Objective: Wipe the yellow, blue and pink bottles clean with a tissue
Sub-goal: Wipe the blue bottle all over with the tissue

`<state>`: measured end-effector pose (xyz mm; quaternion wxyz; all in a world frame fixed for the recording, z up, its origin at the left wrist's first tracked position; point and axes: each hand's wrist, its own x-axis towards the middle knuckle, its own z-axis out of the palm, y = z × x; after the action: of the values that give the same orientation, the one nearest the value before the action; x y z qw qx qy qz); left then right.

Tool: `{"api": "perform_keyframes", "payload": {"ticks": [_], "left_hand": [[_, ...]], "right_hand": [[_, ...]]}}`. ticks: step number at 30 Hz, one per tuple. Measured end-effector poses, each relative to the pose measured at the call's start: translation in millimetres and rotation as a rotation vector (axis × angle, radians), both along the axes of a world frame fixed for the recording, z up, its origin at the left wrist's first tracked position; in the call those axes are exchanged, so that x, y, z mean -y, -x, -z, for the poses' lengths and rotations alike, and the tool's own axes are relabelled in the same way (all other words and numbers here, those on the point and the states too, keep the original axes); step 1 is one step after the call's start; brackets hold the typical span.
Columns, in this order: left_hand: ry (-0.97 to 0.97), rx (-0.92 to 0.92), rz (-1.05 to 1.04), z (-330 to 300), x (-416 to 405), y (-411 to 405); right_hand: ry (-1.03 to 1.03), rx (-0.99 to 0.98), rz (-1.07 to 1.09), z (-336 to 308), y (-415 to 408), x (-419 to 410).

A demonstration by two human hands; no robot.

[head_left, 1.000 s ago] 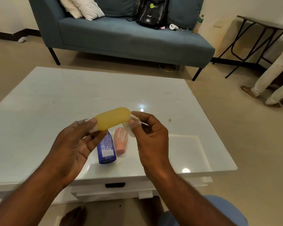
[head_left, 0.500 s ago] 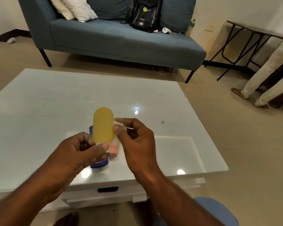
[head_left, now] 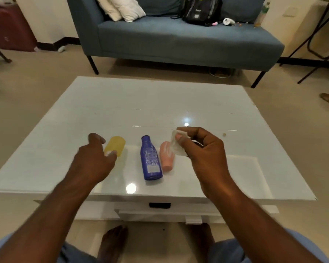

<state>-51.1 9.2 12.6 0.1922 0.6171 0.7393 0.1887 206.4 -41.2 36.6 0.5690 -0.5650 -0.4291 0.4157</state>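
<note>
The yellow bottle lies on the white table, left of the others. My left hand is over its near, white-capped end; the fingertips touch that end and the thumb stands apart to the left. The blue bottle lies in the middle with its cap pointing away from me. Right beside it lies the pink bottle. My right hand hovers just right of the pink bottle and pinches a crumpled white tissue between thumb and fingers. The tissue hides part of the pink bottle's far end.
A blue sofa with pillows and a black backpack stands beyond the table. A folding metal table is at the far right. A small crumb lies on the tabletop right of my right hand. My bare feet are under the table's front edge.
The yellow bottle was upright in my left hand above the table; it now lies on the table at the left. My right hand drew away to the right with the tissue.
</note>
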Motion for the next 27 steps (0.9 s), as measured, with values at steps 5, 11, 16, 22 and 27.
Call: {"api": "perform_keyframes", "payload": {"ticks": [5,11,16,22,27], "left_hand": [[0.021,-0.224,0.062,10,1,-16],[0.086,-0.399,0.089,17,0,-27],[-0.195,-0.465,0.095,12,5,-48],[-0.136,-0.282,0.205,21,12,-71],[0.061,-0.237,0.183,26,9,-81]], "right_hand": [[0.010,0.017,0.023,1,1,0],[0.004,0.018,0.035,0,-1,0],[0.002,0.022,0.044,-1,-1,-1],[0.003,0.035,0.031,0,2,-1],[0.002,0.044,0.030,1,0,0]]}}
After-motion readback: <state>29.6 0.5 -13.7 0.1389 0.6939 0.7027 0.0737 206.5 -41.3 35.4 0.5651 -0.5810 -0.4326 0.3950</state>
